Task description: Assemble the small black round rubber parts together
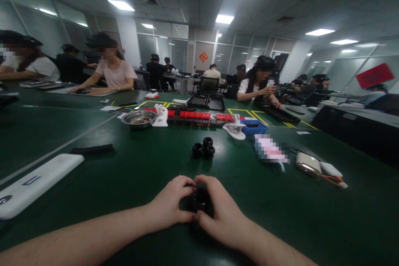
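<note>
Both of my hands are curved around a glossy black ring-shaped piece [201, 199] on the green table [149, 166]. From the left, my left hand [174, 201] has its fingertips and thumb at the piece, and from the right my right hand [218, 205] closes round it, the fingertips of the two hands nearly meeting. Part of the piece and whatever lies under it are hidden by my fingers. Farther forward, three similar round black pieces with openings [208, 143] sit clustered together.
A long white device [40, 183] and a black strip [93, 149] lie left. Ahead are a metal bowl [139, 119], red strips [195, 114], white clamps [235, 129] and a blue basket [254, 128]. A beige device [308, 164] with cables is right. People sit across the table.
</note>
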Tool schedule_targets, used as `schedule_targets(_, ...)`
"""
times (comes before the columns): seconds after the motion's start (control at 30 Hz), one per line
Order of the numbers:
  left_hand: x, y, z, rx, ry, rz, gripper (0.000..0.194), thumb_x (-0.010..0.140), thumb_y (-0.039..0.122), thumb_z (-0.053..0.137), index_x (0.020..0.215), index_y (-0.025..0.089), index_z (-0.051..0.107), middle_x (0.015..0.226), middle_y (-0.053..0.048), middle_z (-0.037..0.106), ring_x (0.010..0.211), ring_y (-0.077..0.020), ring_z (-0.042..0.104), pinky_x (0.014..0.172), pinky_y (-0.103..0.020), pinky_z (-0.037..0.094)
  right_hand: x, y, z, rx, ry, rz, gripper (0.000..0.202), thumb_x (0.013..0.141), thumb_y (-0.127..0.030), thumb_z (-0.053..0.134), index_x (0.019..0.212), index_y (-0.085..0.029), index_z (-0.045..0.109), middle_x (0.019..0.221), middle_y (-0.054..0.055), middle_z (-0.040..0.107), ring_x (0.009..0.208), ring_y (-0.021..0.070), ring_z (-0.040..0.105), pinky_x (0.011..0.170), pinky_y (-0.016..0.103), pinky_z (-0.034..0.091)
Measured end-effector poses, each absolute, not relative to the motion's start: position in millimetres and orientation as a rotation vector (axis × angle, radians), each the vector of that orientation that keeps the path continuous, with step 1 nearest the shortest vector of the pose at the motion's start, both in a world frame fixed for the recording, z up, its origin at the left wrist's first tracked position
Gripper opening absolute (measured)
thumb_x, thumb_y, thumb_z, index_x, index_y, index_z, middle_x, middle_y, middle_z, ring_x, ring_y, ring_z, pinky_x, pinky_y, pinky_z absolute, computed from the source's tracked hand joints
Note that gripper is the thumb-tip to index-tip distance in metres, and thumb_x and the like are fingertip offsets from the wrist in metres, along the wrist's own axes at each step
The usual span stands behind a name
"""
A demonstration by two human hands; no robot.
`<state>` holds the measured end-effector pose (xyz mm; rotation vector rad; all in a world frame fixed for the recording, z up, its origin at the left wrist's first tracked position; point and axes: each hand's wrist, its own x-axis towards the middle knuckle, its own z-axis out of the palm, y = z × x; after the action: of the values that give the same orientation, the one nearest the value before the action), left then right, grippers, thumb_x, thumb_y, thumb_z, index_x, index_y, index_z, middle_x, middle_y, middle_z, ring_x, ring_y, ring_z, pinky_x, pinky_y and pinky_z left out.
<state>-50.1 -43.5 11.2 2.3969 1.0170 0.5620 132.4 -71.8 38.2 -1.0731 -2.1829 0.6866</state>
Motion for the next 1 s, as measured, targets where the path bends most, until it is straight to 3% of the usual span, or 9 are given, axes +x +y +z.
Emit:
schedule_targets(0.13, -50, -43, 11, 2.399, 1.023, 0.564, 0.033, 0.065, 0.036, 0.071, 0.094, 0.023, 0.061, 0.104, -0.004, 0.052, 0.099, -0.0251, 0.046, 0.086, -0.035, 0.039, 132, -69, 38, -1.246, -2.16, 0.573, 0.053, 0.063, -0.023, 0.068, 0.11, -0.017, 0.045, 0.103, 0.008, 0.053, 0.096, 0.0245, 0.049, 0.085, 0.04, 0.04)
schedule_targets(0.27, -50, -43, 11, 2.411, 1.018, 0.58, 0.038, 0.065, 0.033, 0.072, 0.099, 0.022, 0.06, 0.104, -0.004, 0.052, 0.1, -0.0245, 0.046, 0.086, -0.034, 0.039, 134, -69, 41, -1.118, -2.28, 0.65, 0.044, 0.067, -0.016, 0.059, 0.11, -0.017, 0.046, 0.103, 0.007, 0.055, 0.093, 0.022, 0.051, 0.084, 0.037, 0.041)
schedule_targets(0.4, -51, -43, 11, 2.422, 1.008, 0.574, 0.042, 0.063, 0.033, 0.074, 0.1, 0.021, 0.06, 0.106, -0.005, 0.052, 0.1, -0.0252, 0.045, 0.087, -0.035, 0.038, 135, -73, 44, -0.961, -2.29, 0.692, 0.059, 0.062, -0.005, 0.05, 0.118, -0.017, 0.039, 0.114, 0.007, 0.05, 0.104, 0.0201, 0.047, 0.091, 0.035, 0.037)
schedule_targets(0.6, -51, -43, 11, 2.413, 1.023, 0.543, 0.036, 0.065, 0.034, 0.071, 0.097, 0.021, 0.061, 0.106, -0.006, 0.052, 0.101, -0.0259, 0.045, 0.088, -0.036, 0.038, 129, -70, 38, -1.242, -2.197, 0.588, 0.064, 0.062, -0.028, 0.07, 0.118, -0.016, 0.041, 0.108, 0.009, 0.052, 0.099, 0.0257, 0.049, 0.086, 0.041, 0.041)
schedule_targets(0.83, -50, -43, 12, 2.412, 1.029, 0.556, 0.04, 0.062, 0.029, 0.073, 0.1, 0.023, 0.06, 0.107, -0.004, 0.052, 0.101, -0.0256, 0.044, 0.089, -0.037, 0.037, 133, -72, 33, -0.989, -2.224, 0.732, 0.066, 0.063, -0.006, 0.05, 0.125, -0.017, 0.031, 0.121, 0.01, 0.046, 0.11, 0.0222, 0.045, 0.096, 0.039, 0.035)
schedule_targets(1.0, -50, -43, 12, 2.417, 1.026, 0.538, 0.034, 0.065, 0.037, 0.07, 0.095, 0.023, 0.061, 0.106, -0.004, 0.053, 0.1, -0.0263, 0.045, 0.086, -0.037, 0.038, 130, -70, 35, -1.213, -2.146, 0.662, 0.07, 0.063, -0.02, 0.065, 0.125, -0.017, 0.033, 0.114, 0.01, 0.049, 0.105, 0.0249, 0.047, 0.092, 0.041, 0.037)
